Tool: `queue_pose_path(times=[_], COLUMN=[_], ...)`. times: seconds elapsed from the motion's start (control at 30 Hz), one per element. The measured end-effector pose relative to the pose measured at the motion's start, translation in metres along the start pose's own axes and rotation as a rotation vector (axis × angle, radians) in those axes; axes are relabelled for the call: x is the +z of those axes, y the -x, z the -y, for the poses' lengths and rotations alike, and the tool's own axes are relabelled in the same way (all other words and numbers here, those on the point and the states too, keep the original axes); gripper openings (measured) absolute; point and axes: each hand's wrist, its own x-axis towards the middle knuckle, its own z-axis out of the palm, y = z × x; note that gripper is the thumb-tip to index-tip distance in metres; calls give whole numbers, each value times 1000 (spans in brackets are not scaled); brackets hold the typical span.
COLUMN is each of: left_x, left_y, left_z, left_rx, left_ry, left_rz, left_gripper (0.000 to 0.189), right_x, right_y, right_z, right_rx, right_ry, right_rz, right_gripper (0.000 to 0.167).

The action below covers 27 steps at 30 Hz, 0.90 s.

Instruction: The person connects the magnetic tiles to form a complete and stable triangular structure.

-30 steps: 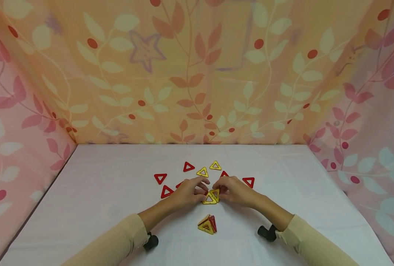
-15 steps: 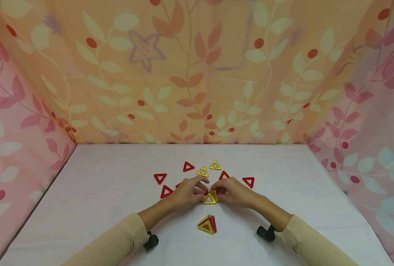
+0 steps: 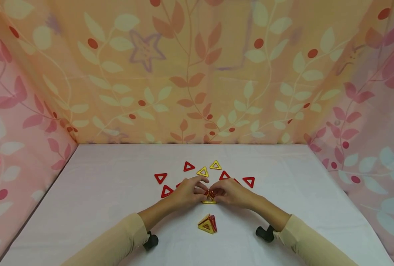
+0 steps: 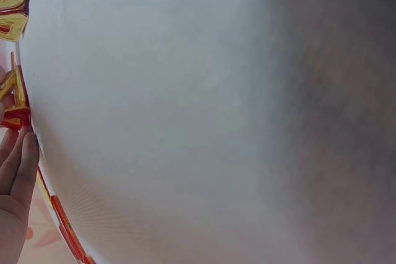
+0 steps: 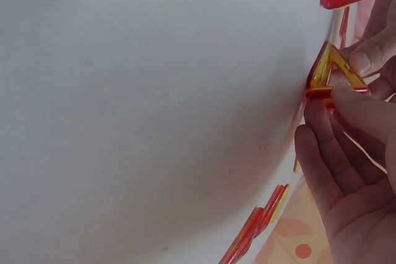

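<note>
In the head view both hands meet over a small group of red and yellow triangular magnetic tiles (image 3: 209,201), standing folded together like a pyramid. My left hand (image 3: 187,192) holds its left side between thumb and fingers. From the right, my right hand (image 3: 235,193) pinches it, fingertips near the top. Close up in the right wrist view, a yellow tile (image 5: 322,73) leans above a red edge, with both thumbs on the tiles. The left wrist view catches the tiles (image 4: 17,115) only at its left border. The hands hide much of the far side.
Nearer the person stands another red and yellow tile pyramid (image 3: 206,224). Beyond the hands lie loose tiles: two yellow, one of them a yellow triangle (image 3: 216,165), and several red, such as a red triangle (image 3: 160,178) at left and a red triangle (image 3: 248,181) at right.
My right hand has shifted slightly left. The yellow tile at the right has swung in, and the yellow faces seen before now show as a folded shape with a yellow bottom edge. My left hand stays put.
</note>
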Motion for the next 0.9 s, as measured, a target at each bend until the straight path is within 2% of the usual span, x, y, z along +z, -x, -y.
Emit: queue_pose_path(times=[0.6,0.9], left_x=[1,0], left_y=[-1,0], left_z=[0,-1], left_rx=[8,-6], left_ry=[-18,-80], left_rz=[4,4], left_gripper=[48,50], right_x=[6,4], right_y=[3,4], right_z=[-2,-3], right_rx=[17,12], right_ry=[7,2], right_rz=[-20,-17], right_gripper=[25,29])
